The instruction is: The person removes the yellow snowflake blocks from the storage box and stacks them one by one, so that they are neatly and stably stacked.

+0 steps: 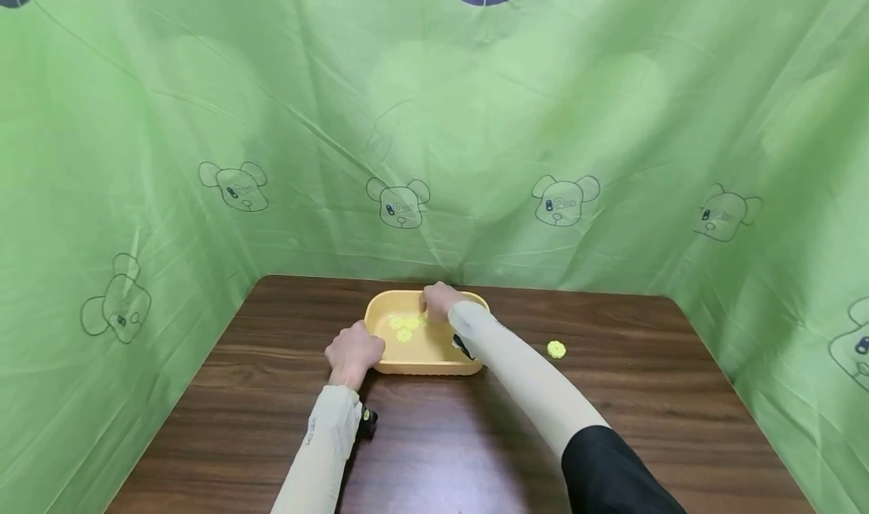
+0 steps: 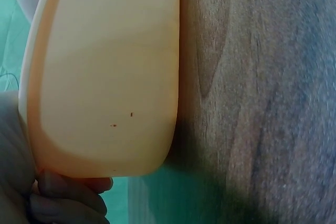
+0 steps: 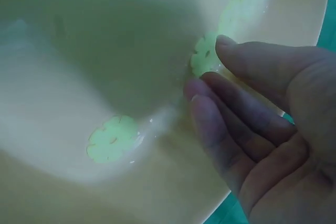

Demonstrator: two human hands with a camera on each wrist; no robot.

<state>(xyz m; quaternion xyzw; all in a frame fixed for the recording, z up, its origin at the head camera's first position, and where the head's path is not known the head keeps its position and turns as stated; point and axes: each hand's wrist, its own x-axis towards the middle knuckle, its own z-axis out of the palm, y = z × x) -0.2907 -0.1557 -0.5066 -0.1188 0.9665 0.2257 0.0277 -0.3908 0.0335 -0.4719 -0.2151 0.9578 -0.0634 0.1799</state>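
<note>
A yellow-orange plastic tray (image 1: 424, 368) with rounded corners stands on the table. My left hand (image 1: 354, 352) grips its near left rim; in the left wrist view, the fingers (image 2: 68, 192) curl at the edge of the tray's outer wall (image 2: 110, 77). Over the far side of the tray is my right hand (image 1: 441, 301). In the right wrist view, its thumb and bent fingers are apart, beside a pale yellow-green flower-shaped piece (image 3: 205, 56) in the tray. Another flower piece (image 3: 113, 140) lies apart from several clustered flower pieces (image 1: 404, 335).
One more flower piece (image 1: 556, 349) lies on the dark wooden table (image 1: 631, 393), right of the tray. A green curtain (image 1: 475, 121) with printed bear heads hangs behind and along both sides of the table.
</note>
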